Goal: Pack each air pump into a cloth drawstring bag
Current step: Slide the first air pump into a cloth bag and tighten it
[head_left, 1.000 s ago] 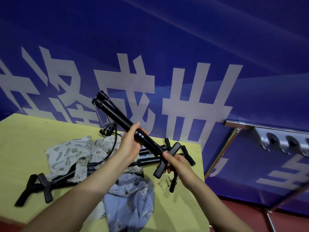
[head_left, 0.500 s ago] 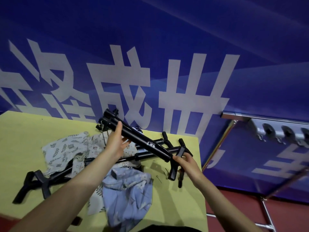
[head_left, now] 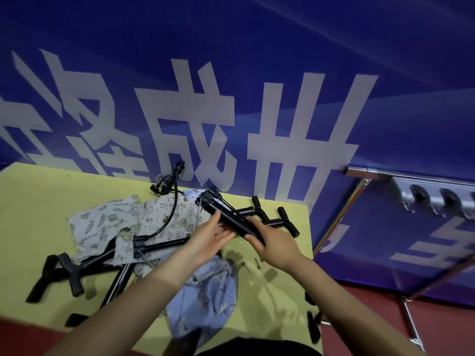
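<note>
Holding one black air pump (head_left: pixel 232 219) up above the yellow bench (head_left: pixel 33 201), the two hands are close together on it. The left hand (head_left: pixel 205 240) lies under the tube with its fingers mostly straight, so it props the pump more than it grabs it. The right hand (head_left: pixel 272 242) is curled over the near end of the tube and grips it. The far end of the pump points up and away toward the blue wall (head_left: pixel 257 60).

No pump looks packed yet. A leaf-print bag (head_left: pixel 100 222) and an animal-print bag (head_left: pixel 164 217) lie flat and rumpled on the bench, touching each other, and a blue bag (head_left: pixel 205 299) lies crumpled near the front edge (its rope string shows at the top). None of them looks full, though folds could hide something small.

More pumps wait on the bench. Two with T-shaped handles (head_left: pixel 270 219) lie just behind the hands. Others (head_left: pixel 84 265) lie on the left side, partly under the print bags, with their handles sticking out. A thin black hose (head_left: pixel 169 206) curls over the animal-print bag.

So I think the job is only near its start. The pump in the hands has to go into a bag, the string has to be pulled tight, and then each other pump needs the same.
</note>
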A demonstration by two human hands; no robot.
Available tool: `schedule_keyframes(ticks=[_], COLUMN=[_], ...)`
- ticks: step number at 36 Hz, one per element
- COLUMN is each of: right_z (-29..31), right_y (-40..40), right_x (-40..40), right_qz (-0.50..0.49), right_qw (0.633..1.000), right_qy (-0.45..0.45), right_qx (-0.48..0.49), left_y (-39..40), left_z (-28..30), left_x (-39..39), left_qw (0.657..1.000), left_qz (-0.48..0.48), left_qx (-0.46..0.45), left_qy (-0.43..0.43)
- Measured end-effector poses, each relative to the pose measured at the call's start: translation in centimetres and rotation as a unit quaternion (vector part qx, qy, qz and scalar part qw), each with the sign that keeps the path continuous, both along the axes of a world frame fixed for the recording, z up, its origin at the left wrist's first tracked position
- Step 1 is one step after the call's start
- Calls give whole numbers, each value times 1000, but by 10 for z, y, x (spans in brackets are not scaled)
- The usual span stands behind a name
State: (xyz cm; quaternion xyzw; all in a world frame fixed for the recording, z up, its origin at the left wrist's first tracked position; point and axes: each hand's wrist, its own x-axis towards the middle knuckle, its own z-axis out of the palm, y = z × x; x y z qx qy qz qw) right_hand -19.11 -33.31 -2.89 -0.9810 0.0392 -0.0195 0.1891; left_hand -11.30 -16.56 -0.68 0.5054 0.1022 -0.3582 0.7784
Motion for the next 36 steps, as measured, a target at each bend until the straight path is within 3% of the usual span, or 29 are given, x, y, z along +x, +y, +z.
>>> schedule_keyframes(ticks=[7,14,20,23,29,36], right_z=[-16,-17,-7,-1,16,16], right_y=[-2,-8,-10,-3,10,20], right_x=[-1,-4,2,6,11,13], right_qz=[-43,-66,-51,-23,16,-1], right_qw=[997,983,935,913,884,885], right_qy=[43,55,94,127,180,163], right_qx=[39,160,338,387,432,436], left_y=[33,71,61,49,23,20], left_z=[-18,-20,-13,-6,4,4], left_x=[3,19,32,39,33,35], left_qw=[970,946,949,959,940,936], left_qz=[-103,-113,59,72,132,194], left_qx=[204,295,272,207,185,153], left_qy=[-84,-71,-151,-180,-256,-249])
